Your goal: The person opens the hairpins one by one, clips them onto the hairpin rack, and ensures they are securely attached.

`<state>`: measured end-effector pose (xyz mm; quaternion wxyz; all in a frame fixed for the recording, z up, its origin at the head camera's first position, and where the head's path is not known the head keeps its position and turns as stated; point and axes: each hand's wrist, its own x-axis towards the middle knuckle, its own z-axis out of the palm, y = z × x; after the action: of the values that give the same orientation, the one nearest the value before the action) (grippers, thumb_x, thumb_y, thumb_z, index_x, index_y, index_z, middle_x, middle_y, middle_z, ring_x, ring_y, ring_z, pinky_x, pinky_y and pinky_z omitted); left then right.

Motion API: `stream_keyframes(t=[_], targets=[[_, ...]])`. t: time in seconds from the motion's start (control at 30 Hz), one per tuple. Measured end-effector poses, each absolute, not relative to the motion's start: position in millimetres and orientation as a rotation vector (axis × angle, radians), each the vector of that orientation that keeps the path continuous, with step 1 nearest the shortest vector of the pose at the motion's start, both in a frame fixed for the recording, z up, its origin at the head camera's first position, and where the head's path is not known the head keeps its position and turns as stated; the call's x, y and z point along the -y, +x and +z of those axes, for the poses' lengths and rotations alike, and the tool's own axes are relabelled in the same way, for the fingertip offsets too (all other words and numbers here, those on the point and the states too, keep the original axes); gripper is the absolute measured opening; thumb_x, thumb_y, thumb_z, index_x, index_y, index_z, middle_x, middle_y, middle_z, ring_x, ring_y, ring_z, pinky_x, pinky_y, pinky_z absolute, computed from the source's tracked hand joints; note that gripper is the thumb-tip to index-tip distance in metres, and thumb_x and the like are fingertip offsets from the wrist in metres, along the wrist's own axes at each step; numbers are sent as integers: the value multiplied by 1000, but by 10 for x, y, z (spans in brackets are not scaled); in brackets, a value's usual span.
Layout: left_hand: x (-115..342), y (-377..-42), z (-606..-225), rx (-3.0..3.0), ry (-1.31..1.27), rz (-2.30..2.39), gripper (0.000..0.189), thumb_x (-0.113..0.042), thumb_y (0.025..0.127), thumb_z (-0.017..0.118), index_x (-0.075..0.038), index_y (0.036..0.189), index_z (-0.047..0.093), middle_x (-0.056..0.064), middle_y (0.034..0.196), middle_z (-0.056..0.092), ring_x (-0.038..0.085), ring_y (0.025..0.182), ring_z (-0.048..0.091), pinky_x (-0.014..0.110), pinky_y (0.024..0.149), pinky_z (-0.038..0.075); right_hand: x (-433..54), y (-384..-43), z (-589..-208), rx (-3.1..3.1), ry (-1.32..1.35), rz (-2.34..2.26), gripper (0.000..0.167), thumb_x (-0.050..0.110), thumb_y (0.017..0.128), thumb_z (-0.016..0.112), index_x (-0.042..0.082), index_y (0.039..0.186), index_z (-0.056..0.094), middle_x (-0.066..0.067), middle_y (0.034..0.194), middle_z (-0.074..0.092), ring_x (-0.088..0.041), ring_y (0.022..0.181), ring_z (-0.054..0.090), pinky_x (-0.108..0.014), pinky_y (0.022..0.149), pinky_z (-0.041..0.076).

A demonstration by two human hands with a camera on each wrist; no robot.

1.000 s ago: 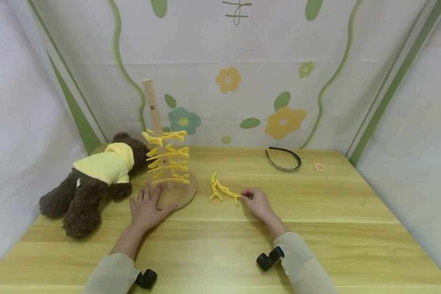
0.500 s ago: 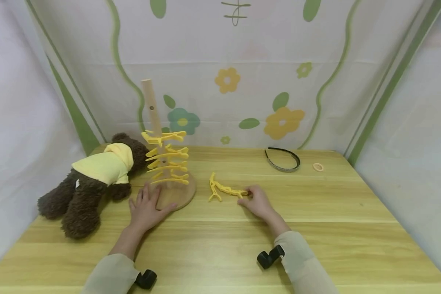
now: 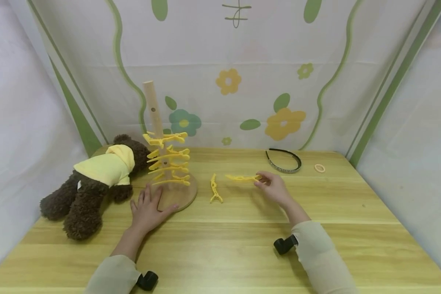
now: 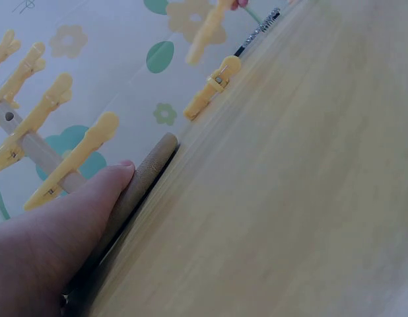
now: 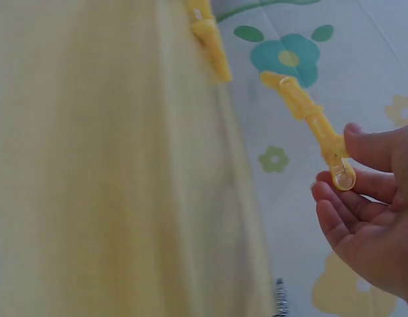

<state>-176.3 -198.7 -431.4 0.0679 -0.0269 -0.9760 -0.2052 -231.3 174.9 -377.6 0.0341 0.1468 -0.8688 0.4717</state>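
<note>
My right hand [image 3: 275,188] pinches one end of a yellow hair clip [image 3: 242,178], held up off the table; the right wrist view shows thumb and fingers at the tail of that clip [image 5: 309,115]. My left hand [image 3: 147,212] rests with spread fingers on the round base [image 3: 181,196] of a wooden stand. Several yellow hair clips [image 3: 170,168] are clipped one above another on its upright post [image 3: 152,104]. Between the stand and my right hand, another yellow hair clip [image 3: 214,188] lies on the table.
A brown teddy bear [image 3: 106,167] in a yellow hoodie lies left of the stand. A black headband [image 3: 284,169] with a glittery band and a small peach ring [image 3: 319,168] lie at the back right. Fabric walls border the wooden table [image 3: 220,253].
My right hand has taken hold of one of the two loose hair clips, lifted it off the table and moved right and back. My left hand has stayed on the base.
</note>
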Motion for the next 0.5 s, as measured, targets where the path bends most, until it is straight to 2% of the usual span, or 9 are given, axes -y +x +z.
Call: stream_keyframes(t=[0.17, 0.3, 0.5], targets=[[1980, -1755, -4314, 2934, -84, -619, 91, -69, 71, 44, -8, 136, 27, 25, 139, -1, 46, 122, 4, 65, 85, -5, -1812, -2427, -3514, 2624, 523, 1459, 34, 14, 86, 55, -3, 115, 50, -13, 96, 54, -24, 86, 51, -36, 76, 42], [1979, -1750, -4309, 2925, -89, -622, 91, -69, 71, 45, -7, 136, 28, 25, 139, 0, 46, 122, 5, 65, 85, -5, -1786, -2519, -3243, 2567, 601, 1436, 31, 13, 88, 51, -5, 114, 50, -14, 90, 52, -21, 80, 48, -29, 69, 42], [1979, -1756, -4306, 2931, -86, -614, 91, -69, 71, 44, -7, 136, 28, 26, 139, 1, 46, 122, 5, 66, 85, -4, -1633, -2586, -2797, 2423, 558, 1435, 24, 10, 87, 52, -5, 105, 54, -11, 83, 51, -16, 72, 44, -20, 61, 39]])
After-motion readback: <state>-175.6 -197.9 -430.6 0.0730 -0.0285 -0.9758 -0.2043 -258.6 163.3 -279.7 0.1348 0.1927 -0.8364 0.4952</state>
